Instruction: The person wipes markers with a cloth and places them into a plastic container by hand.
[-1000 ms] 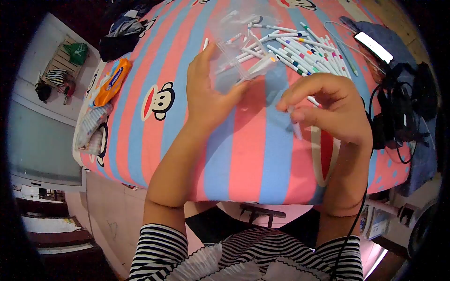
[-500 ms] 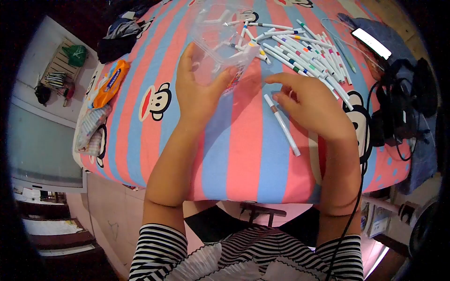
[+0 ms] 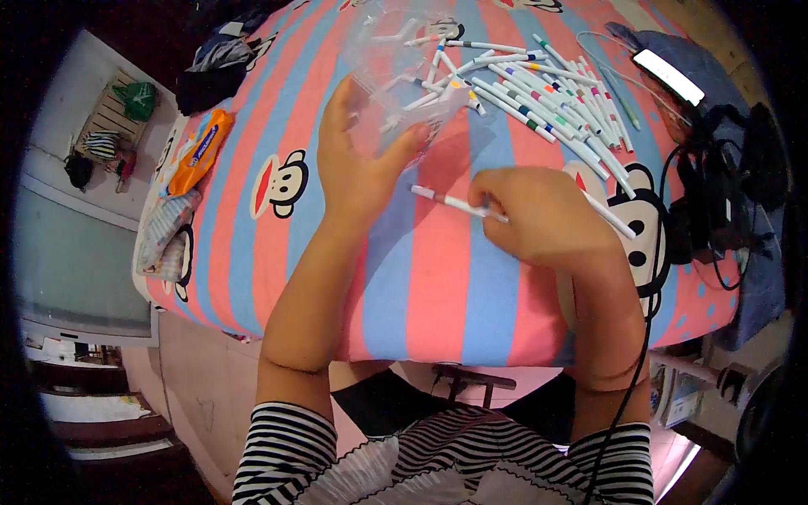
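Observation:
My left hand (image 3: 366, 156) is wrapped round a clear plastic case (image 3: 396, 101), which is tilted over the bed; a marker or two show through or inside it. Between the fingertips of my right hand (image 3: 530, 215) is one end of a white marker with a brownish band (image 3: 450, 201), its other end pointing left toward the case. Many white markers with coloured bands (image 3: 547, 101) lie in a loose pile beyond my right hand. A single marker (image 3: 610, 215) rests just right of that hand.
The striped bedspread (image 3: 438, 295) lies under everything. An orange packet (image 3: 200, 153) is at the left, dark clothes (image 3: 210, 76) at the far left. A white phone (image 3: 669, 77) with a cable lies at the right, near black straps and cords (image 3: 715, 202).
The case has moved left and slightly up with my left hand. My right hand let go of the marker, then gripped it again, and it has swung to point left.

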`<state>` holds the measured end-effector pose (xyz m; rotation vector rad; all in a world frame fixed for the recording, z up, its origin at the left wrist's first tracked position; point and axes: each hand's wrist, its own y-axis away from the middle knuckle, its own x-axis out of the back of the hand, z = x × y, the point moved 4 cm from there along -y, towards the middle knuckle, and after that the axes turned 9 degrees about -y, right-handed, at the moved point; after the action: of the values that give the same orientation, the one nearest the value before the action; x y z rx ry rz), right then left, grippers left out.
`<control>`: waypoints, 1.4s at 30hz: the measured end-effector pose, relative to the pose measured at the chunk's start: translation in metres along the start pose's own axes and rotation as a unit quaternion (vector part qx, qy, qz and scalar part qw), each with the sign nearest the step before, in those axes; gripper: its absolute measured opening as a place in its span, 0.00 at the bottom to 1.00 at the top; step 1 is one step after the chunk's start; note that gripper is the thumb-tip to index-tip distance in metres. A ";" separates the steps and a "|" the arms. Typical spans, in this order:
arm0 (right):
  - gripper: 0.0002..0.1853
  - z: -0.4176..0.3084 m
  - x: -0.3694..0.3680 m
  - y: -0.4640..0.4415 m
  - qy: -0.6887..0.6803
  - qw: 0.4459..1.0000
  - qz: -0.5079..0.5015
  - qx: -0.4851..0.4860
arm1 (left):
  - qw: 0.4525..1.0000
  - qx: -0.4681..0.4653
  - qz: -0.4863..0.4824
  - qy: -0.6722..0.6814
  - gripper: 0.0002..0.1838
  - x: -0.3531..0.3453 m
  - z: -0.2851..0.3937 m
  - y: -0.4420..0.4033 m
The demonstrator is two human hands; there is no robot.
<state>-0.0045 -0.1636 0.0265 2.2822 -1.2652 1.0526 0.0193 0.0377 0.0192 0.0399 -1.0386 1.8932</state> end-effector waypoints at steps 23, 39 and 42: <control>0.20 0.017 0.058 -0.006 -0.359 0.837 0.371 0.179 | 0.988 -0.139 -0.030 -0.064 0.47 -0.002 0.012 0.006; 0.12 0.023 0.057 -0.007 -0.144 0.926 0.327 0.126 | 0.982 -0.155 -0.049 -0.100 0.46 -0.001 0.021 0.007; 0.12 0.044 0.066 0.002 -0.077 0.962 0.261 -0.028 | 0.981 -0.154 -0.049 -0.105 0.46 -0.001 0.021 0.008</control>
<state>0.0350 -0.2294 0.0450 2.0659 -2.0064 0.9865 0.0061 0.0211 0.0275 0.1115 -1.4384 1.6458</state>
